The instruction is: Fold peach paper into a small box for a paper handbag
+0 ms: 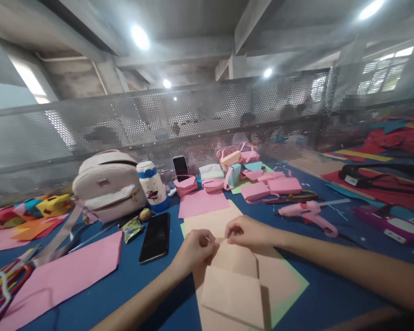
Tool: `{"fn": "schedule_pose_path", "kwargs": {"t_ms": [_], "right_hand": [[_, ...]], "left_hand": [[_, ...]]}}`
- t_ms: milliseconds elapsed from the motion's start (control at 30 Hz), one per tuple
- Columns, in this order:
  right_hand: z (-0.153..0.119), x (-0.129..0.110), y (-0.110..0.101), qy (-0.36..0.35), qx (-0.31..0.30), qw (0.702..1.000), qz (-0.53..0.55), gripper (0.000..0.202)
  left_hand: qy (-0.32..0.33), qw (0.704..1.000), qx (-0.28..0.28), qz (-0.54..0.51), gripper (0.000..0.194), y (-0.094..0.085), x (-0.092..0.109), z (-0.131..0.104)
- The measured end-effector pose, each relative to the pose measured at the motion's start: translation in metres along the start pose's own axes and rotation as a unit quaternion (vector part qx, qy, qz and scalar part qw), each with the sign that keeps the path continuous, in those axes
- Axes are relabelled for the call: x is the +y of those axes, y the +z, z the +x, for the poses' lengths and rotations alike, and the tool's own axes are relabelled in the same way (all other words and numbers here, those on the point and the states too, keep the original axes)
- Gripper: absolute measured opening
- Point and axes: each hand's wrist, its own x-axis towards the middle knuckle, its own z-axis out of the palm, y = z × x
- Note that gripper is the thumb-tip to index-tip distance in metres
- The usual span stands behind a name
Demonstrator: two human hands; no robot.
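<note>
A folded peach paper piece (232,294), shaped like an envelope with its rounded flap up, lies before me on larger peach and green sheets (290,287). My left hand (198,248) pinches the flap's upper left edge, fingers closed. Close beside it, my right hand (243,231) is also closed in a pinch at the flap's top edge. The fingertips of the two hands are a short gap apart. A pink glue gun (308,214) lies to the right of my right hand, and a black phone (155,237) to the left of my left hand.
Small pink paper bags (284,185) stand at the back by a perforated metal screen (200,124). A cream backpack (108,186) and a white-blue bottle (152,186) are at left, near a pink sheet (72,271). A purple device (388,225) lies at right.
</note>
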Motion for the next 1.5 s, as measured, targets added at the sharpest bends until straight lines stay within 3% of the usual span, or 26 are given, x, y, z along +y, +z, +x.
{"fn": "schedule_pose_path", "kwargs": {"t_ms": [67,200,267,367,533,633,767,967,1233,1400,1500], "right_hand": [[0.003,0.008,0.006,-0.005,0.015,1.000,-0.014,0.007],[0.003,0.012,0.012,-0.041,0.055,0.994,-0.087,0.012],[0.001,0.013,0.012,-0.084,0.084,0.982,-0.150,0.013],[-0.003,0.018,0.009,-0.162,0.070,0.946,-0.271,0.004],[-0.007,0.035,0.010,-0.249,0.085,0.869,-0.419,0.017],[-0.005,0.044,0.015,-0.273,0.139,0.850,-0.428,0.019],[-0.002,0.048,0.019,-0.280,0.183,0.860,-0.386,0.020],[-0.002,0.039,0.011,-0.216,0.121,0.907,-0.341,0.014],[0.004,0.042,0.011,-0.213,0.114,0.906,-0.347,0.023],[0.002,0.045,0.007,-0.178,0.066,0.935,-0.301,0.025],[-0.001,0.043,0.003,-0.150,0.070,0.954,-0.249,0.021]], "left_hand": [[0.035,0.997,0.028,0.065,0.024,0.002,-0.004,0.000],[0.098,0.955,0.095,0.264,0.007,0.002,-0.003,0.001],[0.093,0.949,0.095,0.286,0.007,0.001,-0.005,0.004],[0.138,0.934,0.090,0.316,0.010,0.000,-0.012,0.009],[0.289,0.847,0.100,0.435,0.019,-0.002,-0.024,0.016],[0.365,0.810,0.089,0.450,0.016,-0.007,-0.024,0.018],[0.417,0.799,0.065,0.428,0.017,-0.015,-0.023,0.021],[0.427,0.793,0.063,0.430,0.013,-0.016,-0.030,0.026],[0.457,0.770,0.040,0.442,0.017,-0.021,-0.027,0.029],[0.474,0.750,0.039,0.459,0.029,-0.023,-0.025,0.028],[0.485,0.745,0.037,0.457,0.030,-0.022,-0.024,0.029]]}}
